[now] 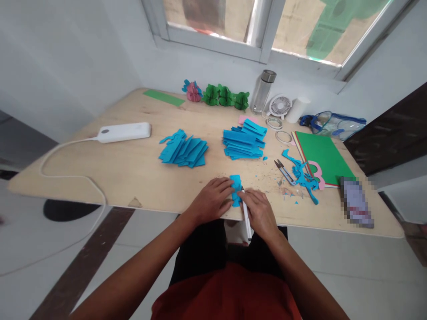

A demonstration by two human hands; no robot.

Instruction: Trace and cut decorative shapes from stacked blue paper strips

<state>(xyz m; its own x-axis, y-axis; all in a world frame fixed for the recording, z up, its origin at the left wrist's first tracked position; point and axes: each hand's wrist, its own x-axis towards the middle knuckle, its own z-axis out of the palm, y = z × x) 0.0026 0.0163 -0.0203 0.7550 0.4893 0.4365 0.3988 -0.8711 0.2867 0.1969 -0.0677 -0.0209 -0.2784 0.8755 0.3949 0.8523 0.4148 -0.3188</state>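
A small piece of blue paper (236, 183) lies at the front edge of the table, between my hands. My left hand (213, 199) lies over its left side, fingers stretched out and pressing it to the tabletop. In my right hand (260, 213) is a slim white pen (246, 215), its dark tip at the paper's right edge. The pen's rear end sticks out past the table edge towards me. Beyond my hands are two stacks of folded blue paper, one to the left (185, 151) and one nearer the middle (243, 143).
Small scissors (284, 172) and blue scraps (303, 175) lie to the right, near green sheets (328, 155) and a blurred-out object (356, 202). A white power bank (125, 132) with a cable is at left. Along the wall stand green paper shapes (225, 95), a bottle (262, 93) and a fan (280, 106).
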